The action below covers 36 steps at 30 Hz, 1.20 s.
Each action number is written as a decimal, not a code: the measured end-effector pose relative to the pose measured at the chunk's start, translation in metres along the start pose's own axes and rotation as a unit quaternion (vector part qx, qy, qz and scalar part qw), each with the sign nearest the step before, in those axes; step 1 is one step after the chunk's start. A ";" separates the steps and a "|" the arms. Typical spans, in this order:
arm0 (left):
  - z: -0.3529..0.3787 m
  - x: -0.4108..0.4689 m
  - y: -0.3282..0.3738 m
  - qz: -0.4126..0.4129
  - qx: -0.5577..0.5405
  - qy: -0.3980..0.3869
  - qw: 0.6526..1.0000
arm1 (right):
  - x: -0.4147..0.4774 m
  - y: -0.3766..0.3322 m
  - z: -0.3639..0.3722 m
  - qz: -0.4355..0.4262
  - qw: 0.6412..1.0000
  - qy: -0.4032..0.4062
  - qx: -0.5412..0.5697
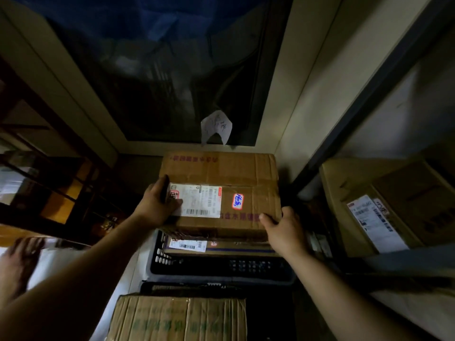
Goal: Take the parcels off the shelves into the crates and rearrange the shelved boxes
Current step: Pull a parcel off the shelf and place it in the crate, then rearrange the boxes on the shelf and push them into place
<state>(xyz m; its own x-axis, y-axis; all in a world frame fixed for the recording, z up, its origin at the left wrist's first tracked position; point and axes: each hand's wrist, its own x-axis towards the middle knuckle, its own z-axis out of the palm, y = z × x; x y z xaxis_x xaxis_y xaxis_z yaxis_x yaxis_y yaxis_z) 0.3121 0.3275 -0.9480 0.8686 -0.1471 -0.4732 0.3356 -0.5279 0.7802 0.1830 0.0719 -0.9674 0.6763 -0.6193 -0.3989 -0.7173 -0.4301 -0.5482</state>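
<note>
Cardboard parcel [236, 173], brown and taped along its top seam, is held between the two hands, directly in front of the person. The left hand [157, 205] is clamped on the parcel's left edge, with the thumb laid across a white shipping label [202, 200] stuck to the top. The right hand [283, 232] is clamped on the near right corner, thumb on top and fingers wrapped down the side. The hands are kept apart by the width of the parcel. Between the hands, just right of the label, a small sticker [237, 200] with blue handwriting is seen.

Directly below the hands a black slotted crate [221, 267] is placed, and a second labelled parcel [221, 247] is lying inside it. Whether the held parcel is resting on that second parcel or is lifted clear of it cannot be told. Nearer the person than the hands, below the crate, another ribbed cardboard box [177, 318] with green print is seen.

To the right of the right hand a shelf [406, 262] is fitted, and a large labelled box [364, 188] is stored on it. Beyond the hands a dark window [160, 70] is set in the wall, with a handwritten paper note [216, 126] stuck near its lower edge. Far to the left of the left hand, a third, blurred hand [19, 259] is seen against something white.
</note>
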 end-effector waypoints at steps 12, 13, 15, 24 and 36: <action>-0.017 -0.117 0.082 -0.004 0.296 -0.033 0.955 | -0.080 -0.037 -0.078 -0.035 0.992 -0.099 -0.070; -0.017 -0.138 0.094 -0.003 0.303 -0.039 0.952 | -0.093 -0.041 -0.092 -0.051 0.990 -0.111 -0.075; -0.016 -0.182 0.114 -0.016 0.288 -0.034 0.957 | -0.121 -0.046 -0.129 -0.080 0.984 -0.135 -0.088; -0.001 -0.323 0.183 0.001 0.235 -0.007 0.972 | -0.216 -0.037 -0.254 -0.128 0.971 -0.177 -0.093; 0.037 -0.494 0.222 0.171 0.249 -0.076 0.950 | -0.367 0.052 -0.367 -0.142 0.982 -0.115 -0.038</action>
<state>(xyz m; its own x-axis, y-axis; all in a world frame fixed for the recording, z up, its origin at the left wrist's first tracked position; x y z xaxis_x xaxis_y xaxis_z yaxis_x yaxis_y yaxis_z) -0.0561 0.2518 -0.5565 0.8209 -0.4797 -0.3098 -0.2040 -0.7530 0.6255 -0.1641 0.0357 -0.5797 0.8648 -0.3054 -0.3985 -0.4985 -0.6175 -0.6084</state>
